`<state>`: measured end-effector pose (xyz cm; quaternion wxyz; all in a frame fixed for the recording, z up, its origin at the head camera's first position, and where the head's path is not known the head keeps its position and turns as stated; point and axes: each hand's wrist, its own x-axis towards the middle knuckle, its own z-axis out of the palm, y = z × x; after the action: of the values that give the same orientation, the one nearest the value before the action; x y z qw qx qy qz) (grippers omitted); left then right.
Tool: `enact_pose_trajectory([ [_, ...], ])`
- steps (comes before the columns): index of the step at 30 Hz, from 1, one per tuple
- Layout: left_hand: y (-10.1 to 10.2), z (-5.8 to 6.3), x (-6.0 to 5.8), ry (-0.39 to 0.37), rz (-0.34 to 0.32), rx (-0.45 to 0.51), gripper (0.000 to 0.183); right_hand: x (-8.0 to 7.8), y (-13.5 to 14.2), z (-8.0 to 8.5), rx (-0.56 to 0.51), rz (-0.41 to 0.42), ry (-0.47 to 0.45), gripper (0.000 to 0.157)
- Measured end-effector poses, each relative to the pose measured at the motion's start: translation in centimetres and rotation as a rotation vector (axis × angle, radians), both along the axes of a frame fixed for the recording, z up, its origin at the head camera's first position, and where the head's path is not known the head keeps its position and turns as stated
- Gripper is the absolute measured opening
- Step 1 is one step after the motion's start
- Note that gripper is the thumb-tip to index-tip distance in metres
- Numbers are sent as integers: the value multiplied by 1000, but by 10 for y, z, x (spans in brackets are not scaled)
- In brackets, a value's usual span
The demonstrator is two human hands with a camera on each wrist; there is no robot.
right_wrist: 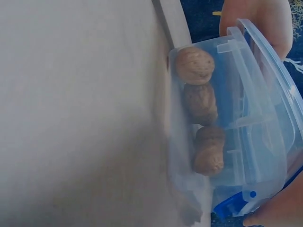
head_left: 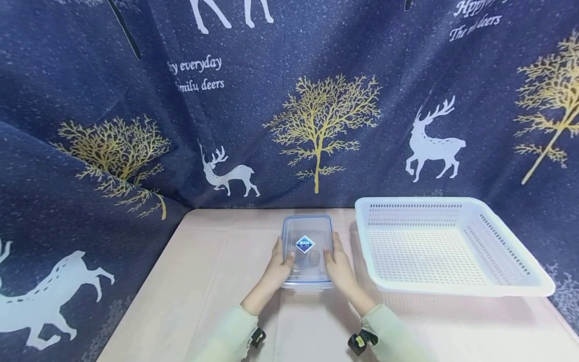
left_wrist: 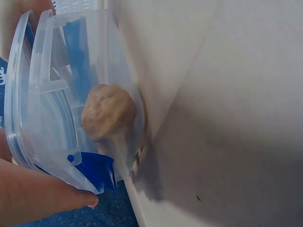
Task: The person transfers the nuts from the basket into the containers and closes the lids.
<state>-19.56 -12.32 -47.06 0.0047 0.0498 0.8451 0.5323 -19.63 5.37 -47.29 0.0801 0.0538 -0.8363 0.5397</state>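
Note:
A see-through food container (head_left: pixel 295 266) with a blue-edged lid (head_left: pixel 316 226) is between my two hands on the table. My left hand (head_left: pixel 277 269) grips its left side, the thumb over the lid's edge. On the opposite side my right hand (head_left: pixel 341 269) holds it the same way, fingers along the wall. Through the plastic, the left wrist view shows a walnut (left_wrist: pixel 109 112). Several walnuts line the wall in the right wrist view, one walnut (right_wrist: pixel 195 65) at the top. Blue latches (left_wrist: pixel 97 170) stick out near the rim.
A large white plastic basket (head_left: pixel 429 290) with a slotted floor stands to the right of the container. The table (head_left: pixel 217 271) has a pale pink cover. Behind it hangs a dark blue cloth (head_left: pixel 253 125) printed with deer and trees.

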Motion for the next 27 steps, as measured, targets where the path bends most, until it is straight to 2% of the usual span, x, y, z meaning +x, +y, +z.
enact_pose_trajectory([
  [12,1,-3,-1,-15,-19,32,68,-1,0,-9,-1,-7,4,56],
  [21,0,-3,0,-36,-7,12,68,-3,-1,-12,15,2,-14,55],
  [27,1,-4,1,-74,30,104,69,-3,1,-11,-11,-21,-56,57],
])
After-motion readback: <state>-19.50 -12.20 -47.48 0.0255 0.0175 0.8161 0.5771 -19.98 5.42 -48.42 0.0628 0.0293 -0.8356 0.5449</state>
